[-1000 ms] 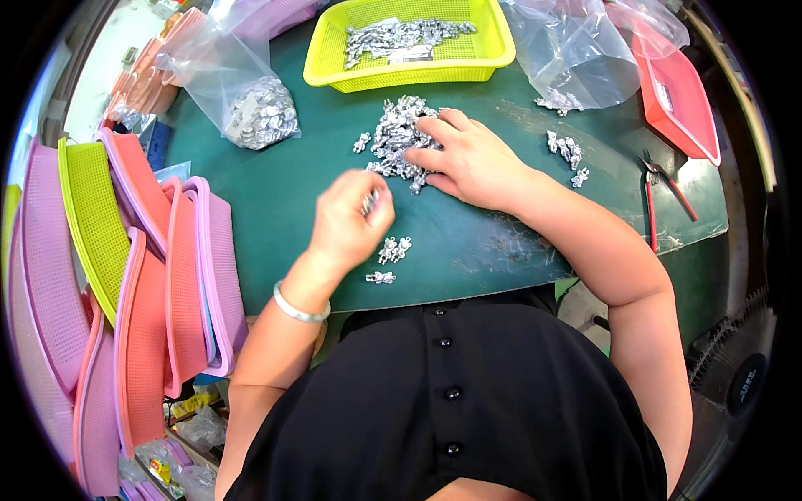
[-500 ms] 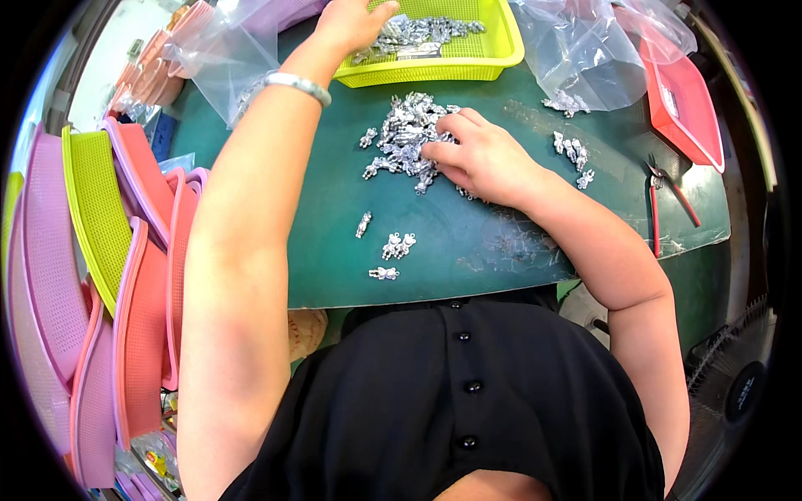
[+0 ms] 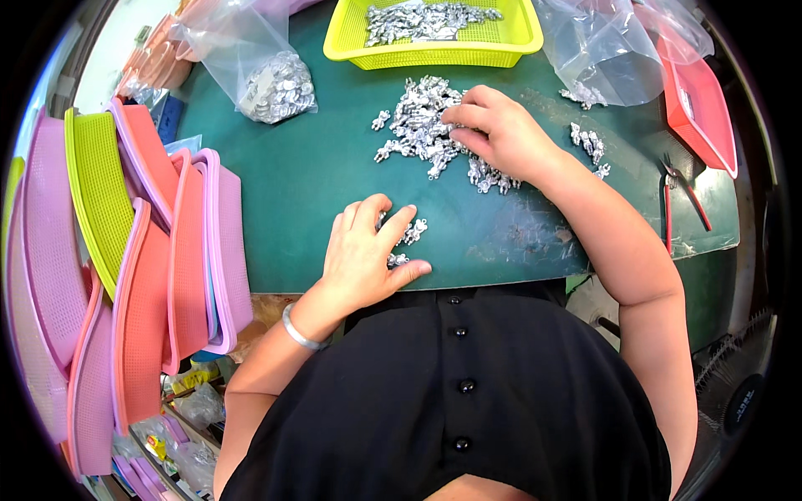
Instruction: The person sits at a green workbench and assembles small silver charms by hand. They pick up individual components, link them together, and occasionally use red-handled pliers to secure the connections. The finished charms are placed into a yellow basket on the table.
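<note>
Small silver metal figure charms lie in a loose pile (image 3: 422, 117) on the green table. At the pile's right side is my right hand (image 3: 505, 138), its bent fingertips touching the pieces and its thumb apart from them. My left hand (image 3: 359, 255) is spread low over a few separate charms (image 3: 413, 230) near the table's front edge, partly covering them. Its fingers are apart, and nothing shows gripped in them. Beyond the pile, a yellow-green plastic basket (image 3: 434, 57) holds many more such charms (image 3: 430, 21).
A clear bag (image 3: 280, 88) of silver pieces stands back left; another clear bag (image 3: 597, 50) lies back right. Red-handled cutters (image 3: 681, 196) lie at the right, by a pink basket (image 3: 702, 125). Stacked baskets (image 3: 188, 250) crowd the left. A black fan (image 3: 735, 401) stands lower right.
My left hand has come back from the basket to the charms near the front edge. My right hand stays at the pile. The view has shifted slightly.
</note>
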Available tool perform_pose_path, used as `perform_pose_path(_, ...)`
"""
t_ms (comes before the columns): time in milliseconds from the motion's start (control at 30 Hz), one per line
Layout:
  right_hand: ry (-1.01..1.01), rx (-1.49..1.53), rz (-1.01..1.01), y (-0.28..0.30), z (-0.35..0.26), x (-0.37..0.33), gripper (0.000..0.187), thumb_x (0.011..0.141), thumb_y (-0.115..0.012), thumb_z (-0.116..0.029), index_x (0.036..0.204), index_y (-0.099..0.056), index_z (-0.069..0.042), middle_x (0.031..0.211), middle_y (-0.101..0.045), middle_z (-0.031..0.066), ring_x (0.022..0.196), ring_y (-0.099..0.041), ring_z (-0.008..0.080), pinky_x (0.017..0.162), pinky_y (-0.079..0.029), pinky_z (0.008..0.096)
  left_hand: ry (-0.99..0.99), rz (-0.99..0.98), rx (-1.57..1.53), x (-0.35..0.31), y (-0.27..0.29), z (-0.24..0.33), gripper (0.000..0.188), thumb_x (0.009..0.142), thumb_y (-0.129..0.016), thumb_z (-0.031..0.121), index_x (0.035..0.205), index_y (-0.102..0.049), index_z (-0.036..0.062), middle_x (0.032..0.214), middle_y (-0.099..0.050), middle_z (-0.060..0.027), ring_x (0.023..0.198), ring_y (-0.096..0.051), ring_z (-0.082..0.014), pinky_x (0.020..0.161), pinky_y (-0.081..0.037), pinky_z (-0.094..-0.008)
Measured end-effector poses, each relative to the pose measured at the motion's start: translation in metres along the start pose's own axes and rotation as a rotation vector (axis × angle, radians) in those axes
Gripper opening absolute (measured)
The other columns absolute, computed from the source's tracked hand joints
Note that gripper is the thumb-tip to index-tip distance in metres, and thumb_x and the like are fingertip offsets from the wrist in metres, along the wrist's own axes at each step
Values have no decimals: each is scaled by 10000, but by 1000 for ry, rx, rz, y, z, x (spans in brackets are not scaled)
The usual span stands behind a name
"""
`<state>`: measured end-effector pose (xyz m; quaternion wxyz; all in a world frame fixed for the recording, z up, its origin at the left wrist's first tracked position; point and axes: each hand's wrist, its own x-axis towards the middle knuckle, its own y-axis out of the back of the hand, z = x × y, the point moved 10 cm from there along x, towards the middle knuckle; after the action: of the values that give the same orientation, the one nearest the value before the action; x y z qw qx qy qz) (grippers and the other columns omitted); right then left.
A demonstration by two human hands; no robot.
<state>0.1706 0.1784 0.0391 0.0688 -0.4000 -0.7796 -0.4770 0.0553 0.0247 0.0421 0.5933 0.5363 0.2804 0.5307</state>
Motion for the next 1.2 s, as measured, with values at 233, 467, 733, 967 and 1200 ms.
perform_pose_path(233, 9, -2, 15, 3, 4, -1, 218, 874, -736, -114, 1089, -713, -84, 993, -634, 109, 847, -659, 307, 739, -543, 380, -13, 75, -4, 2, -16, -1, 230, 831, -754, 144, 990, -612, 59, 886, -558, -97, 736, -596, -303, 623, -498, -407)
perform_pose_path(467, -26, 40, 25, 10, 7, 0, 201, 870, -726, -191, 1058, -731, -120, 940, -642, 103, 862, -650, 329, 762, -533, 422, 119, 34, -93, 16, -14, -23, 173, 889, -698, 99, 997, -582, 29, 880, -575, -149, 742, -603, -349, 660, -503, -433)
perform_pose_path(733, -50, 8, -45, 9, 5, 0, 194, 868, -715, -192, 1048, -730, -119, 954, -643, 87, 916, -639, 311, 789, -526, 423, -141, 561, 40, 134, 79, -71, 190, 947, -656, 196, 995, -605, 19, 834, -615, -150, 775, -610, -332, 700, -494, -392)
perform_pose_path(967, 0, 3, -76, 4, -3, -3, 245, 861, -711, -149, 1097, -719, -80, 1022, -649, 105, 1005, -627, 321, 869, -524, 415, 11, 347, 157, 230, 60, -89, 276, 882, -674, 263, 946, -674, -6, 1030, -655, -233, 968, -626, -412, 857, -510, -480)
perform_pose_path(1200, 14, 27, -144, 1, -4, -6, 297, 850, -689, -37, 1147, -673, -42, 1084, -627, 136, 1012, -629, 333, 885, -523, 399, 64, 291, -202, 140, 34, -61, 172, 936, -658, 182, 933, -658, 10, 850, -651, -107, 718, -619, -198, 661, -499, -334)
